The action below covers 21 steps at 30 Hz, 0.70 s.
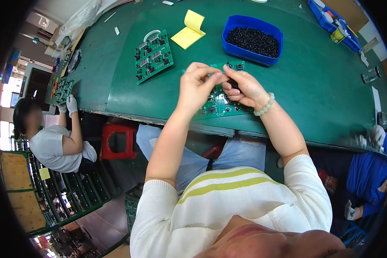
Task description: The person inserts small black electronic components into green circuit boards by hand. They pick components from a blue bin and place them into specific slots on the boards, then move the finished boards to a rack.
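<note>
Both hands meet over a green circuit board (215, 111) lying near the table's front edge. My left hand (198, 84) pinches with thumb and forefinger close to the right fingertips; whatever is in the pinch is too small to make out. My right hand (250, 91) is curled, with small black parts (234, 84) showing between its fingers and palm. Under the hands, the board carries some black components, and its middle is partly covered. Just beyond the right hand stands a blue bin (253, 60) filled with small black pieces (253, 41).
A populated circuit board (154, 57) lies left of the bin, beside a yellow sticky-note pad (188, 37). At the far right sit a blue tray (350, 41) of supplies and a clear jar (370, 75). Co-workers sit at left (58, 144) and right (370, 172).
</note>
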Each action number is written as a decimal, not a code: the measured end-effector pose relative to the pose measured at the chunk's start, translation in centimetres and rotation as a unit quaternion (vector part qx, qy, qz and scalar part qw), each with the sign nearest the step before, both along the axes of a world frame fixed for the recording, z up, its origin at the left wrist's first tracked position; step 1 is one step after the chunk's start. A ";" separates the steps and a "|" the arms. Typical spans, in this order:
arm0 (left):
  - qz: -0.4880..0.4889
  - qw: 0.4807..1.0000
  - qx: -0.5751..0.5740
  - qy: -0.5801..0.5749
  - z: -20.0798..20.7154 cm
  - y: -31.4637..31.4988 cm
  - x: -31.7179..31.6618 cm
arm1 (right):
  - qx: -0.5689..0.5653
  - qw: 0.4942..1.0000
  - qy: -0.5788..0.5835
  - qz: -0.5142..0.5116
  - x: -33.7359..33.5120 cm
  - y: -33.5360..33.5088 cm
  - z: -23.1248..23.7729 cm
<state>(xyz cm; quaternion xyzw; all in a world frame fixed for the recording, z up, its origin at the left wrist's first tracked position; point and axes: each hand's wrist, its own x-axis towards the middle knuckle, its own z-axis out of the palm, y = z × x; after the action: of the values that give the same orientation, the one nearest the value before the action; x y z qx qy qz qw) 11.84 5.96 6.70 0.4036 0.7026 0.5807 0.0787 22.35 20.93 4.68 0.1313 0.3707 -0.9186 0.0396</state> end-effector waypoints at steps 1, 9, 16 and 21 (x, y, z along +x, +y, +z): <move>0.009 0.996 0.023 -0.082 0.0 -0.3 -0.3 | -0.016 1.000 0.006 0.001 0.1 0.3 0.0; 0.044 0.975 -0.133 0.171 -2.7 -4.7 -1.6 | -0.116 0.990 0.025 -0.070 0.4 3.3 -0.1; 0.037 0.935 -0.189 0.299 -3.0 -5.4 -1.2 | -0.145 0.982 0.023 -0.122 0.1 4.0 -0.9; 0.047 0.923 -0.203 0.323 -3.0 -5.2 -0.6 | -0.118 0.982 0.023 -0.146 -0.1 4.0 -1.0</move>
<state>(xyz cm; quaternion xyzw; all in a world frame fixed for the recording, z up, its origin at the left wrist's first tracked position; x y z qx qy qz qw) 11.27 0.76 3.68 0.5112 0.8109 0.2670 -0.0995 22.25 24.96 3.67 0.1575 0.2372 -0.9545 -0.0882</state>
